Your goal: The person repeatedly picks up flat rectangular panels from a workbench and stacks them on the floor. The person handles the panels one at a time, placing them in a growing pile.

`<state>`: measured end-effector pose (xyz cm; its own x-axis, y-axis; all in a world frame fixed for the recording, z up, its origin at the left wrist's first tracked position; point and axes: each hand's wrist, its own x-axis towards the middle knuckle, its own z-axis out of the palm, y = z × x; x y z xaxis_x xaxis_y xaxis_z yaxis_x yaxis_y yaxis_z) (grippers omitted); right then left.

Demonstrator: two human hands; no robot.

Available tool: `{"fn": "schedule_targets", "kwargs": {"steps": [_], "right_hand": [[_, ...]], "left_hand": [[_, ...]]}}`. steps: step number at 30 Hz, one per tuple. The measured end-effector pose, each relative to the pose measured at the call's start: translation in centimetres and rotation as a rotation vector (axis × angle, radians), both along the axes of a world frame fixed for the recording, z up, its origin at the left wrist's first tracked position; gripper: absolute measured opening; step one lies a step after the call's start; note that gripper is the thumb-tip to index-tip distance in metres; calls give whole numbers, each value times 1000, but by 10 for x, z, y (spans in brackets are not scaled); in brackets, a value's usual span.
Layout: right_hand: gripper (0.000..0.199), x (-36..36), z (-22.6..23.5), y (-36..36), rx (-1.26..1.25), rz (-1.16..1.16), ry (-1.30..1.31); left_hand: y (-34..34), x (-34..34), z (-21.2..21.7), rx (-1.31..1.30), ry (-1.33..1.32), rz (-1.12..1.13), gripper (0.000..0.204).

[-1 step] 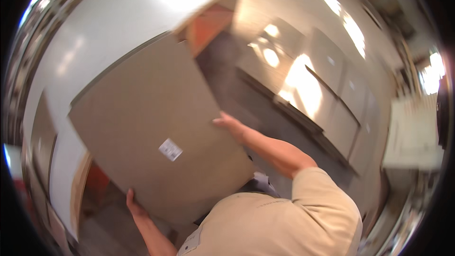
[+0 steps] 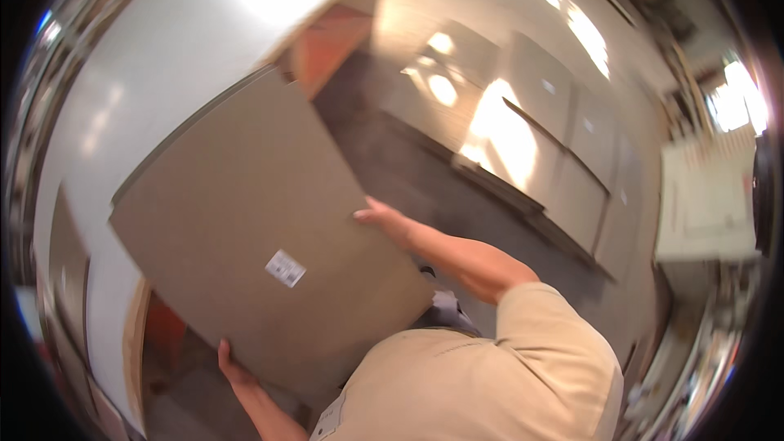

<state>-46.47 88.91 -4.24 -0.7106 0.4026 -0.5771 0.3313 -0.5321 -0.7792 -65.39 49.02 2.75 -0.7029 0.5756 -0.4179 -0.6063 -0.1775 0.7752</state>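
A large flat brown-grey panel (image 2: 253, 188) with a small white label (image 2: 285, 268) slants in front of my body. My right hand (image 2: 382, 219) grips its right edge, thumb on the top face and fingers hidden underneath. At its lower left edge my left hand (image 2: 232, 359) closes round the border, with one digit showing on top. The panel's far end overlaps the edge of a white tabletop (image 2: 155, 57); whether it rests there cannot be told.
Right of me, similar panels (image 2: 563, 204) lie side by side, some overlapping, with bright sun patches on them. An orange-red surface (image 2: 331, 37) shows under the white table's edge. Another brown panel (image 2: 68, 257) lies at the far left. A pale cabinet-like block (image 2: 706, 200) stands far right.
The view has turned slightly, so the table and the panels on the right appear shifted left. Both hands keep their hold on the panel.
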Motion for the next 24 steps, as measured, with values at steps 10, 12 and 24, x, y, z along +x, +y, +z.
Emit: {"fn": "schedule_targets", "kwargs": {"steps": [10,12,24], "right_hand": [[75,198,58,-25,-330,-496,356],[67,204,80,-40,-264,-622,506],[58,321,142,-120,-261,-1224,390]], "left_hand": [[116,15,65,-236,-2,-416,64],[141,-4,92,-242,67,-529,63],[344,65,177,-202,258,-1132,70]]}}
